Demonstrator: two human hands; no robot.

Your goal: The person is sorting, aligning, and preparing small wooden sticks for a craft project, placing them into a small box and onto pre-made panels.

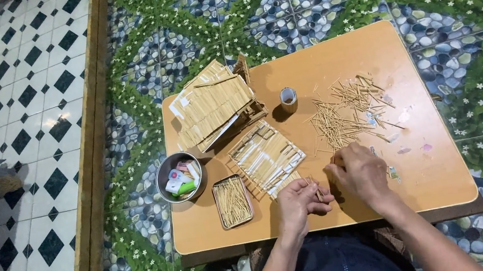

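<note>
Wooden sticks (318, 192) pinched in left hand (300, 202); right hand (358, 173), fingers curled, touches table (440, 178) at three o'clock; stick panel (266, 157) at eleven.

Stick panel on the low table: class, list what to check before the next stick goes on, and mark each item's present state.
1. Stick panel lies flat on the table: ok.
2. Left hand holds a stick: ok.
3. Right hand rests beside the panel, not on it: ok.
4. Loose sticks within reach: ok.
5. Tin of sticks open: ok.
6. Glue on the stick: cannot tell.
</note>
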